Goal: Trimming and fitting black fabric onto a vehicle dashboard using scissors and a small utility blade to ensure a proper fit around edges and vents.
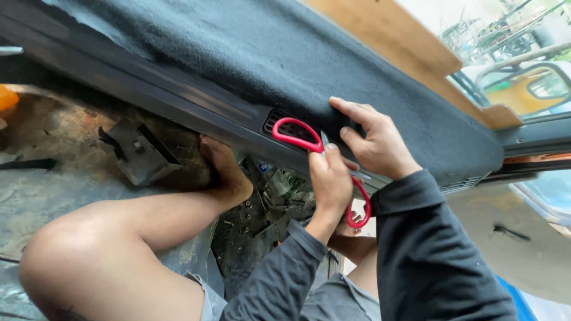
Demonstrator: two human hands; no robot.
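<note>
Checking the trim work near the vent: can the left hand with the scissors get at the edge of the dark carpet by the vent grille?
Probably yes. The left hand holds the red-handled scissors right at the vent grille, and the right hand presses the dark carpet beside it. Nothing lies between.

The scissors point(321, 156) show only in part: the blades are hidden behind the left hand point(329, 178), and one red handle loop runs down behind that wrist. The right hand point(372, 139) covers part of the dark vent point(285, 128) in the dashboard point(178, 89). The fingertips of the right hand sink into the black carpet point(250, 41), whose upper part the top edge cuts off. The clutter under the dashboard is too dim to tell.
</note>
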